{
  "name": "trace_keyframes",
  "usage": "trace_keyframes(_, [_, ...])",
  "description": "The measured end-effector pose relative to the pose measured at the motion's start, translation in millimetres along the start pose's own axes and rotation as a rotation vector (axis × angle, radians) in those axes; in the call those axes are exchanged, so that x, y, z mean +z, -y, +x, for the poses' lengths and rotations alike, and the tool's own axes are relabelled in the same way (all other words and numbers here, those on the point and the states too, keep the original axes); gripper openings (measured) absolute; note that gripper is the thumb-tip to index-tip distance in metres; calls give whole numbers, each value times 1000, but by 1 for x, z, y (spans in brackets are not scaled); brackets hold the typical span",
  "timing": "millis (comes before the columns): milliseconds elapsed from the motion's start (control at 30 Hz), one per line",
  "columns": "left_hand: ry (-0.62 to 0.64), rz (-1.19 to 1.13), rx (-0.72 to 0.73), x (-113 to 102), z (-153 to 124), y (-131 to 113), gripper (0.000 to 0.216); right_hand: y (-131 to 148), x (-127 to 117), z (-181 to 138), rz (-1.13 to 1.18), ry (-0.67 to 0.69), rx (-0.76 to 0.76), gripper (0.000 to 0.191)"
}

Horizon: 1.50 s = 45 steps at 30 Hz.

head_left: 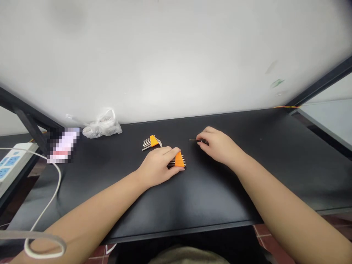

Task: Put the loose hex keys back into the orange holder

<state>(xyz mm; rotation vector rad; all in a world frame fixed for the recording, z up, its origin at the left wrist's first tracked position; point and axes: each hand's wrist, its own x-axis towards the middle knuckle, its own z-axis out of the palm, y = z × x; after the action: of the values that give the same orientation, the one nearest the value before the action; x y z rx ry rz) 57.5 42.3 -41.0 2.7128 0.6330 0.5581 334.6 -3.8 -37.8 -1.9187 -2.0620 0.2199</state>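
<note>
One black desk (pixel 247 183), white wall (pixel 176 55), left hand (pixel 158 167) on hex-key set (pixel 179 160)

I see the tabletop (pixel 192 194) as matt black, smooth, with a faint sheen. The key set (pixel 179 160) under my left hand (pixel 161 165) is bright orange plastic around bare grey metal. The second key set (pixel 153 140) looks the same. The single key (pixel 194 140) pinched in my right hand (pixel 217 146) is dark, dull metal. The bag (pixel 102 126) is thin, crinkled clear plastic, and the power strip (pixel 11 163) is smooth white plastic.

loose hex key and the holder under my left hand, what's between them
Nothing: bare black desk between the key and the holder, head view.
</note>
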Motion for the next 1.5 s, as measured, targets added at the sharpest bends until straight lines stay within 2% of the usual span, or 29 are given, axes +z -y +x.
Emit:
trace_keyframes(300, [-3,11,8,0,0,0,46,3,0,2,-69,71,24,17])
trace_keyframes(567, [5,8,5,2,0,2,46,22,-4,-5,-108,200,-1,11])
trace_keyframes(767, [15,22,-12,4,1,2,40,35,-6,-9,102,196,-239,13])
trace_keyframes(933, [14,15,-8,3,1,1,38,37,-4,-10,209,132,-353,14])
trace_keyframes(1500, [21,12,-6,2,2,1,39,37,-13,-14,193,110,-400,14])
